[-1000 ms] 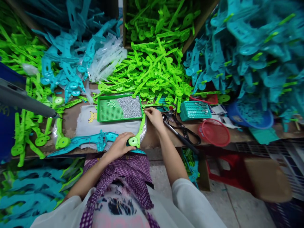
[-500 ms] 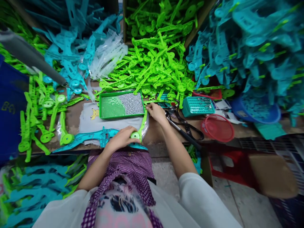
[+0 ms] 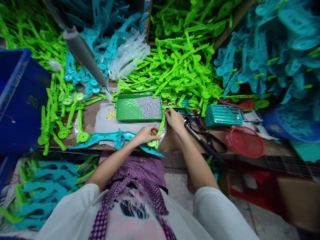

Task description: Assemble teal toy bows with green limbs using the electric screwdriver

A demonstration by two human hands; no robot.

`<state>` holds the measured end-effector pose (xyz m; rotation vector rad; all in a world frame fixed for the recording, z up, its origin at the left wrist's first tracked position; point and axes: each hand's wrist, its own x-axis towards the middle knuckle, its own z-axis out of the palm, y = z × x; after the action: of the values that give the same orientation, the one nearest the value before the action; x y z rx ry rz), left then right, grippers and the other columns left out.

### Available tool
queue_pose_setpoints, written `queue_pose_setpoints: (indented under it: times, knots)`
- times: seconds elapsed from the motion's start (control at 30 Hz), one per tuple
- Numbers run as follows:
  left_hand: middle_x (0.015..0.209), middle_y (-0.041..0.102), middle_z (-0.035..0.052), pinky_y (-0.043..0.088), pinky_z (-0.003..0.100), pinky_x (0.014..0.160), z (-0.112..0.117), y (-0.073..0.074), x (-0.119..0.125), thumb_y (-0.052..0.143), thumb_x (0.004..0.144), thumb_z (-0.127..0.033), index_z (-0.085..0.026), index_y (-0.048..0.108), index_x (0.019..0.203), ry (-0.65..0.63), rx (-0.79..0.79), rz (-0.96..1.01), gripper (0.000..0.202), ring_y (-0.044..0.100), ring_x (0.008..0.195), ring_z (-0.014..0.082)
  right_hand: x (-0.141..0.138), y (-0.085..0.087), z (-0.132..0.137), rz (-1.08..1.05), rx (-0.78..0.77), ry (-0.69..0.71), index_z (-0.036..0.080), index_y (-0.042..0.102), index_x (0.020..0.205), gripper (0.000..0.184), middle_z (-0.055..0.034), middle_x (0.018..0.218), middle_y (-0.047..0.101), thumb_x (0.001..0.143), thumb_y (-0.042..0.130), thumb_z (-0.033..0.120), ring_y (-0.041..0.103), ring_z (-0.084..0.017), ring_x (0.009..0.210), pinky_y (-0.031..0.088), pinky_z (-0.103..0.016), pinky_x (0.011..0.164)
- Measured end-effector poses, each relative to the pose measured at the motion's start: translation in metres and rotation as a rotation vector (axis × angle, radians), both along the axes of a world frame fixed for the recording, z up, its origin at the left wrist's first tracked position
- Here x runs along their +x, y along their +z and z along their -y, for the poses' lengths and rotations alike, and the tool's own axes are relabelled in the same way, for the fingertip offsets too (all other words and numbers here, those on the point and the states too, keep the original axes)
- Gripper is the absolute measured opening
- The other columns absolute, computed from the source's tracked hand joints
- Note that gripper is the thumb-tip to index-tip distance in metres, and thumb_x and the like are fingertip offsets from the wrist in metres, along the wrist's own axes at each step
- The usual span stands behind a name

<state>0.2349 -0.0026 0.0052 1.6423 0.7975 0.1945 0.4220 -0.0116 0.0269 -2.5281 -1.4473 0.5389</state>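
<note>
A long turquoise plastic piece lies along the front edge of the table. Across its right end sits a lime-green plastic arm, its round end toward me. My left hand is over that right end, thumb and fingers apart, the thumb over the green round end. Bent fingers of my right hand are closed at the far tip of the green arm; the exact contact is partly hidden. Just beyond my hands lies a green tray holding a heap of small silvery metal pieces.
Piles of green arms and turquoise pieces fill the back. A grey hanging power screwdriver points down at the left. A blue bin stands far left. A teal box and a red basket are at right.
My left hand has lifted and its thumb and fingers have parted over the green round end. My right hand stays by the arm's tip. The whole view has shifted, moving things rightward.
</note>
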Motion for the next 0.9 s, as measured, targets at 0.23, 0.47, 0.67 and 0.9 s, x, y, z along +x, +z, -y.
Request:
queue_pose_setpoints:
  times: [0.23, 0.47, 0.67, 0.9]
  knots:
    - [0.086, 0.066, 0.0028, 0.049, 0.027, 0.066, -0.003, -0.009, 0.002, 0.077, 0.07, -0.023, -0.011, 0.058, 0.119, -0.007, -0.041, 0.025, 0.053, 0.059, 0.068, 0.0113, -0.001, -0.01, 0.016, -0.016, 0.369, 0.064, 0.019, 0.064, 0.116, 0.034, -0.0123, 0.119, 0.067, 0.091, 0.043, 0.031, 0.063, -0.027, 0.107, 0.048, -0.039, 0.088]
    - [0.09, 0.065, 0.005, 0.051, 0.03, 0.071, -0.007, -0.004, -0.002, 0.077, 0.07, -0.023, -0.01, 0.058, 0.122, -0.112, -0.063, 0.021, 0.056, 0.059, 0.072, 0.0127, -0.007, -0.023, 0.034, 0.071, 0.34, 0.263, 0.02, 0.062, 0.124, 0.038, -0.0077, 0.134, 0.059, 0.095, 0.04, 0.026, 0.051, -0.024, 0.13, 0.035, -0.046, 0.107]
    - [0.102, 0.064, 0.0093, 0.051, 0.035, 0.08, -0.003, 0.002, -0.003, 0.082, 0.064, -0.023, -0.011, 0.054, 0.125, -0.127, 0.098, -0.033, 0.068, 0.06, 0.085, 0.0181, -0.013, -0.025, 0.035, 0.123, 0.361, 0.256, 0.018, 0.06, 0.127, 0.04, -0.0093, 0.134, 0.059, 0.096, 0.036, 0.024, 0.05, -0.023, 0.131, 0.025, -0.049, 0.112]
    - [0.106, 0.064, 0.0089, 0.049, 0.033, 0.08, 0.002, 0.009, -0.007, 0.079, 0.069, -0.025, -0.013, 0.053, 0.122, -0.153, 0.222, -0.091, 0.06, 0.061, 0.089, 0.0188, -0.016, -0.025, 0.033, 0.108, 0.347, 0.224, 0.016, 0.058, 0.129, 0.043, -0.0109, 0.136, 0.057, 0.097, 0.032, 0.023, 0.049, -0.024, 0.132, 0.018, -0.053, 0.115]
